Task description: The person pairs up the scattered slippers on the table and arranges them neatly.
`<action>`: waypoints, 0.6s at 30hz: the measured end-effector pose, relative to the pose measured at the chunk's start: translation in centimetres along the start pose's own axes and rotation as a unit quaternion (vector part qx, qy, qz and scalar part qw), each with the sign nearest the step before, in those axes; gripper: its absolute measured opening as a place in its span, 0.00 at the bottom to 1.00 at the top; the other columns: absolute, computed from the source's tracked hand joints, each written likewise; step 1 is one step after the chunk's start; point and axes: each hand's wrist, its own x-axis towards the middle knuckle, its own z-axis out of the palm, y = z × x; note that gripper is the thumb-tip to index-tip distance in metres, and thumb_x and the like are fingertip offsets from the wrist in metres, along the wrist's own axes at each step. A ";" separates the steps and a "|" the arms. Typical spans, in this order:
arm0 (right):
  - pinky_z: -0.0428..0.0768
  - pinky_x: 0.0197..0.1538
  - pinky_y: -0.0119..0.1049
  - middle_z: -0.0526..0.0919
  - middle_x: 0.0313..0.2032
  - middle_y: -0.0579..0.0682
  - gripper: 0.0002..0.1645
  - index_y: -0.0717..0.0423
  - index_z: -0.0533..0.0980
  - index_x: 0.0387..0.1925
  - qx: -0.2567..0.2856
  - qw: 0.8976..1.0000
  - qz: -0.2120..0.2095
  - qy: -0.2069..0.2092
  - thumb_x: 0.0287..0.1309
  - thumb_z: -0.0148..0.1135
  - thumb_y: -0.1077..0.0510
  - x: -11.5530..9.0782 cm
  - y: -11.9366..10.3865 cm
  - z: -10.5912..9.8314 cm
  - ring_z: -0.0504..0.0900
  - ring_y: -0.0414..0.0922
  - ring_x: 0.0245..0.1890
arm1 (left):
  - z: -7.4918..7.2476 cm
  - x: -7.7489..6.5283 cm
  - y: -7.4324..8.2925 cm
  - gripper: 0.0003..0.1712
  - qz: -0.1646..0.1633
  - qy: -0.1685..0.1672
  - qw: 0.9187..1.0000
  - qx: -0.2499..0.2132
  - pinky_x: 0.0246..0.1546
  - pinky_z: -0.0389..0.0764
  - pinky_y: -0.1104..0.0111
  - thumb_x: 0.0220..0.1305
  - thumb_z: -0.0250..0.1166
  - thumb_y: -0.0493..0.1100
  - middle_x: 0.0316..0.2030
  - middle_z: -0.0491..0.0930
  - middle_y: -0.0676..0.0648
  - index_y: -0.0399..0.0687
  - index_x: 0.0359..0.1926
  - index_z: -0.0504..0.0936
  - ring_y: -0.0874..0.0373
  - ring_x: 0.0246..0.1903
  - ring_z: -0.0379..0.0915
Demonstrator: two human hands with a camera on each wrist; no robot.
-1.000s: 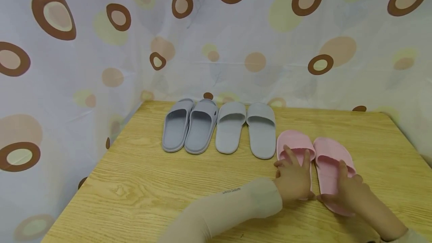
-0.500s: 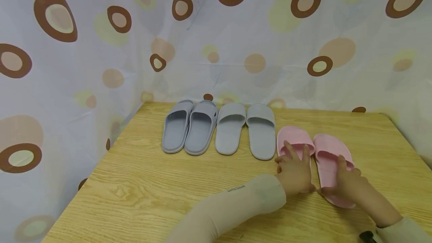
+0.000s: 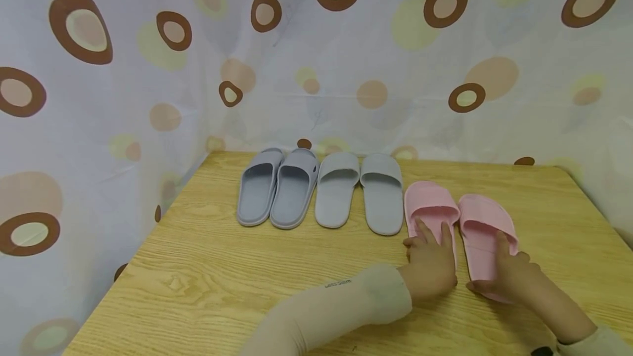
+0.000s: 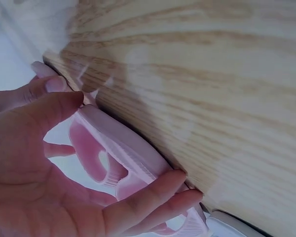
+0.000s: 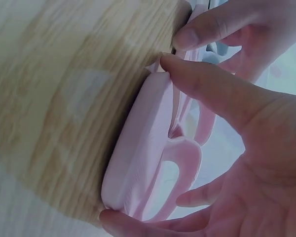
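Note:
A pair of pink slippers lies on the wooden table at right in the head view, toes away from me. My left hand (image 3: 429,268) holds the heel half of the left pink slipper (image 3: 431,195). In the left wrist view its thumb touches one edge of the sole and its fingers (image 4: 150,200) the other. My right hand (image 3: 516,279) grips the right pink slipper (image 3: 488,214) the same way, thumb and fingers at opposite sides of the heel (image 5: 138,143). The index fingers of both hands reach forward over the insoles. Both thumbs come close together between the heels.
Left of the pink pair stand two light grey slippers (image 3: 336,194) and, further left, two darker grey slippers (image 3: 294,194). A white curtain (image 3: 316,59) with brown rings hangs behind. The wooden table (image 3: 222,279) runs toward me.
The pink slippers have slid a little away from me, toward the curtain. In the last half second my hands have drawn slightly back along them, the left more clearly.

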 end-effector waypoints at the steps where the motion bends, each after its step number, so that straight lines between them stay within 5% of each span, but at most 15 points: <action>1: 0.70 0.35 0.66 0.66 0.31 0.85 0.74 0.85 0.38 0.59 0.001 1.000 -0.001 0.003 0.37 0.77 0.41 0.0 0.0 0.0 0.71 0.76 0.33 | -0.1 -0.1 0.0 0.55 0.000 -0.002 1.000 0.001 0.39 0.77 0.70 0.56 0.62 0.70 0.73 0.49 0.45 0.72 0.75 0.38 0.50 0.55 0.69; 6: 0.71 0.35 0.67 0.68 0.32 0.84 0.70 0.86 0.42 0.57 -0.001 1.000 -0.006 0.003 0.38 0.77 0.43 0.4 -0.1 -0.4 0.71 0.76 0.35 | -0.3 -0.2 0.0 0.42 -0.009 0.016 1.000 0.006 0.44 0.76 0.70 0.67 0.53 0.63 0.71 0.54 0.45 0.71 0.75 0.43 0.51 0.54 0.69; 13: 0.72 0.33 0.66 0.69 0.30 0.82 0.63 0.86 0.48 0.52 0.003 1.000 -0.013 -0.002 0.39 0.77 0.44 1.1 0.1 -0.7 0.73 0.77 0.35 | -0.3 0.1 -0.1 0.52 -0.024 0.056 0.998 0.011 0.50 0.73 0.71 0.52 0.59 0.75 0.63 0.65 0.45 0.64 0.73 0.53 0.53 0.54 0.69; 18: 0.72 0.33 0.65 0.69 0.30 0.81 0.60 0.85 0.51 0.50 0.007 1.000 -0.010 0.009 0.38 0.77 0.45 1.5 0.3 -0.7 0.73 0.76 0.34 | -0.3 0.5 -0.2 0.49 -0.007 0.056 0.998 0.027 0.55 0.69 0.69 0.53 0.56 0.76 0.61 0.67 0.45 0.60 0.71 0.57 0.53 0.58 0.66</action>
